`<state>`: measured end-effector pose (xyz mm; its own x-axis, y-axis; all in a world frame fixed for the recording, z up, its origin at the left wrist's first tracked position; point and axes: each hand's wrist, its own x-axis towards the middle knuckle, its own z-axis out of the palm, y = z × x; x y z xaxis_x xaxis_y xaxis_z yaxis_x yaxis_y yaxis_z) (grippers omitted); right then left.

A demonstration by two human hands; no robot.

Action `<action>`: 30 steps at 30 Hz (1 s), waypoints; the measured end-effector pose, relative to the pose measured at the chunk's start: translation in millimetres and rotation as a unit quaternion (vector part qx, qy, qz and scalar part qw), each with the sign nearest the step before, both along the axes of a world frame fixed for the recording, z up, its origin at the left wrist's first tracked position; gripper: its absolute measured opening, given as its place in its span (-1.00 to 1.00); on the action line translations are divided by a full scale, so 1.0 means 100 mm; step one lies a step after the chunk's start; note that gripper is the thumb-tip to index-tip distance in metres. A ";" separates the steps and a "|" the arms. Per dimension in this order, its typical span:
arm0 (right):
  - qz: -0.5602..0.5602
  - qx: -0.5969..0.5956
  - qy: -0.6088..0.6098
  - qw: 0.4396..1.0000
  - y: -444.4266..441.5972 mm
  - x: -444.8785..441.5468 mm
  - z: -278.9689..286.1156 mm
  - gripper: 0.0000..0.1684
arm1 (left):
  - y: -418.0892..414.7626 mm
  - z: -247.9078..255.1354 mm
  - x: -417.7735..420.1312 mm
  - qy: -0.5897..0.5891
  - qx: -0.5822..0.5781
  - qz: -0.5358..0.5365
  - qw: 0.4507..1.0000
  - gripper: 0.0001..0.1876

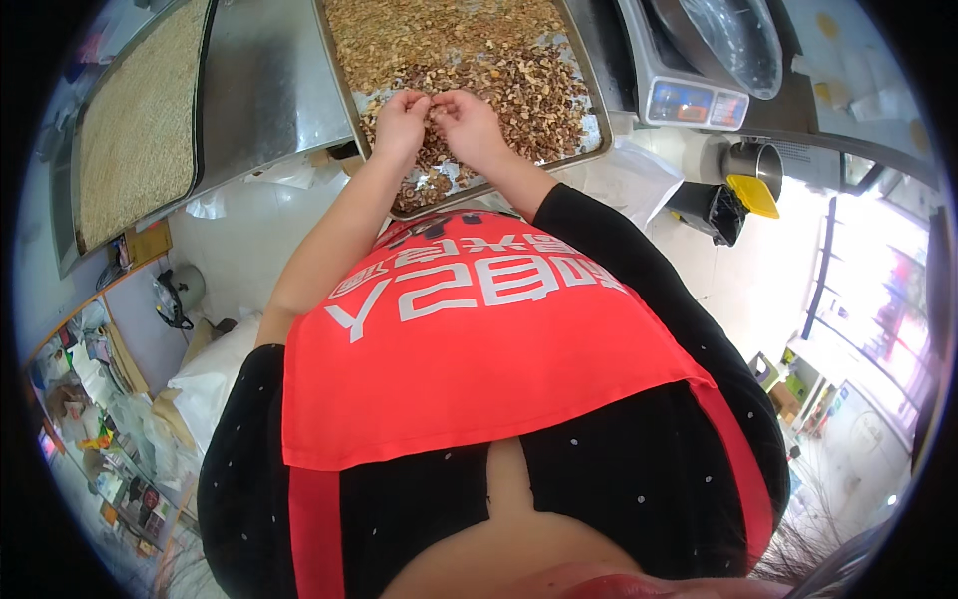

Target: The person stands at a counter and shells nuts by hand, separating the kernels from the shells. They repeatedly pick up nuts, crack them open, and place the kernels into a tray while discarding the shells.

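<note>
A metal baking tray (602,112) lies in front of me, spread with brown chopped nuts or dried pieces (542,112) in its near part and paler, flatter bits (449,30) farther back. Above the near part, my left hand (402,123) and my right hand (470,127) meet with their fingertips nearly together. Thumb and fingers of each are pinched; a small brown piece seems to be between them, but its exact shape and which hand grips it cannot be told. Shiny tray bottom shows through at the near edge.
Left of the tray is a steel surface (262,75), then another tray full of pale grains or seeds (138,127). A digital scale (692,103) with a metal pan stands at the right. Below it are a black bin with a yellow lid (752,196) and a steel pot (756,163).
</note>
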<state>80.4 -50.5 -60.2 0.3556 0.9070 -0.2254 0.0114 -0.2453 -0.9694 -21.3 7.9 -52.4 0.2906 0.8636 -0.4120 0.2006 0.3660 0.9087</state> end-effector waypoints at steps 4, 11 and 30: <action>0.005 -0.017 -0.138 0.990 -0.03 0.07 0.05 -0.86 | -0.01 -0.05 -0.02 0.002 0.001 -0.039 0.999 -0.88; 0.095 0.022 -0.483 0.870 -0.02 0.80 0.10 -0.73 | 0.03 -0.04 -0.05 0.123 0.155 -0.122 0.973 -0.74; -0.035 -0.120 0.055 0.991 -0.05 1.16 0.18 -0.80 | 0.04 -0.14 -0.23 0.125 0.172 -0.077 0.974 -0.88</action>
